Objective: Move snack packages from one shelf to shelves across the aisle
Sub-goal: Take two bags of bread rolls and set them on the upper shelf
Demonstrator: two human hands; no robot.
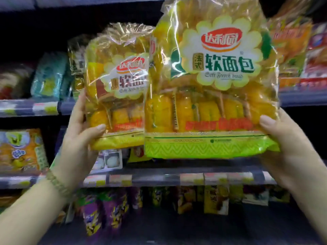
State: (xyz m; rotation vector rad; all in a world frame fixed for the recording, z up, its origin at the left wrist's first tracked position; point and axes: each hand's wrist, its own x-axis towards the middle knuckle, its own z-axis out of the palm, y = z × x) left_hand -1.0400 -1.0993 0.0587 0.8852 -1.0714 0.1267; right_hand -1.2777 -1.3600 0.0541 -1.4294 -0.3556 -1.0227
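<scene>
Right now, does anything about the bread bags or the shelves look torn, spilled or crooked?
Nothing stands out. The left hand and right hand each hold a sealed soft French bread bag upright by its lower corner. No tear or spill shows; the shelf behind is blurred.

Dim store shelving filled the view, its recesses almost black. A grey upper shelf edge (pixel 44 107) ran across the left with blurred price labels, and a lower shelf rail (pixel 159 179) carried a row of pale price tags (pixel 120 179). Teal packets (pixel 49 76) stood far left, an orange bag (pixel 21 151) below them, and purple pouches (pixel 106 209) along the bottom tier.
</scene>
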